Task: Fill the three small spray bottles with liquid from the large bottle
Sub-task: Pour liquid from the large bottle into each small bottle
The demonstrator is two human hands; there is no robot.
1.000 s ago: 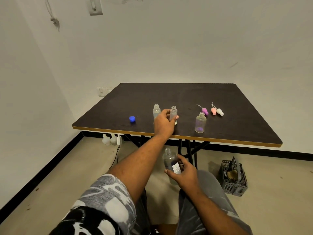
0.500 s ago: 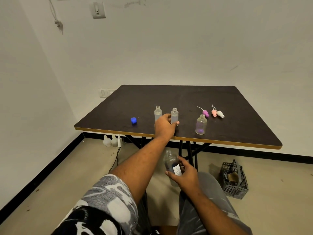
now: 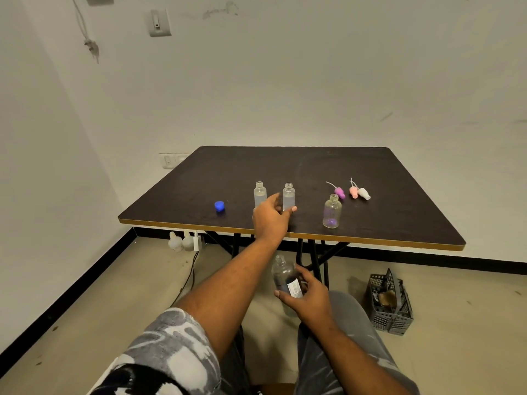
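On the dark bench [image 3: 285,166], a blue cap [image 3: 219,206] lies toward the near left corner. Right of it, two small open bottles stand upright side by side near the front edge: the left bottle [image 3: 259,193] and the middle bottle [image 3: 288,193]. The left hand [image 3: 271,219] reaches over the front edge between them, fingers [image 3: 291,209] loosely spread beside the base of the middle bottle; whether they touch it cannot be told. A third bottle [image 3: 332,211], rounder and clear, stands apart to the right. Behind it lie three spray tops: purple [image 3: 339,192], pink [image 3: 353,191], white [image 3: 364,193]. Below the bench's front edge, the right hand [image 3: 309,297] has its fingers wrapped around the big bottle [image 3: 283,276], uncapped, upright, over the lap. A grey basket [image 3: 390,303] sits on the floor at right.
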